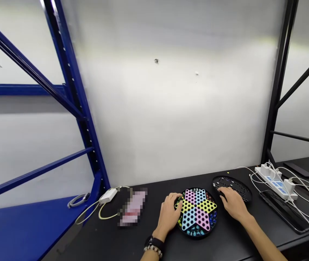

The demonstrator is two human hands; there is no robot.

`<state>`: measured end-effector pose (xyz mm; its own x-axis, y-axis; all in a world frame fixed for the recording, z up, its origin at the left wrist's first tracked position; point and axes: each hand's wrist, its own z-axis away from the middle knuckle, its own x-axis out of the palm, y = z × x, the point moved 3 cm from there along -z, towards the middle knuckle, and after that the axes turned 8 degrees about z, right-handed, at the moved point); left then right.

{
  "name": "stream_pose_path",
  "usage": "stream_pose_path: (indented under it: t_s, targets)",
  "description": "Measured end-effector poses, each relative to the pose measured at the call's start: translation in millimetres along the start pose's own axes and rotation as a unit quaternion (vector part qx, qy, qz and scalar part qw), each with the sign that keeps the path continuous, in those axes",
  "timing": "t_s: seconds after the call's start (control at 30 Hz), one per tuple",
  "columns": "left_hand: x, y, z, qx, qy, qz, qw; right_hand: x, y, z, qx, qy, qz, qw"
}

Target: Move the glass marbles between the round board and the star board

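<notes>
A round Chinese checkers board (196,208) lies on the black table, with a pink, blue and yellow star and coloured marbles in the compartments around it. My left hand (169,211) rests at its left edge, thumb and index finger apart over the yellow point and the marbles beside it. To the right, my right hand (233,203) reaches over the near left rim of a round black perforated tray (245,188). Its thumb and index finger look parted, and a few small pale spots show in the tray. The undersides of both hands are hidden.
A white power strip (276,183) with plugs and trailing cables stands at the right, beside a black phone (284,211). A blurred pinkish item (134,208) and a white adapter (108,195) with its cable lie left. Blue shelving (75,90) and a pale wall (176,108) rise behind.
</notes>
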<state>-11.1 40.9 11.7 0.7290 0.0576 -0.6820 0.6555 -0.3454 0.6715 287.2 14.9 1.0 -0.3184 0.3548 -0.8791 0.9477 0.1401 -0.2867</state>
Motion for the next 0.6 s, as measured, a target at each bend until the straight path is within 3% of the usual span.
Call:
stream_pose_path:
  t_s: [0.1,0.27,0.4,0.6]
  targets:
    - [-0.4,-0.4,0.5,0.0,-0.005,0.0,1.0,18.2,-1.4,-2.8,0.007,-0.054,0.023,0.998]
    - [-0.4,0.5,0.9,0.002,-0.011,0.0,1.0,19.5,-27.5,-18.2,0.013,-0.054,-0.008,0.998]
    - [-0.2,-0.8,1.0,0.002,-0.008,0.002,1.0,30.1,-49.0,-32.6,0.016,-0.09,0.039,0.995]
    - [1.1,1.1,1.7,0.004,-0.016,0.004,1.0,42.6,-56.5,-35.4,-0.004,-0.063,0.115,0.991]
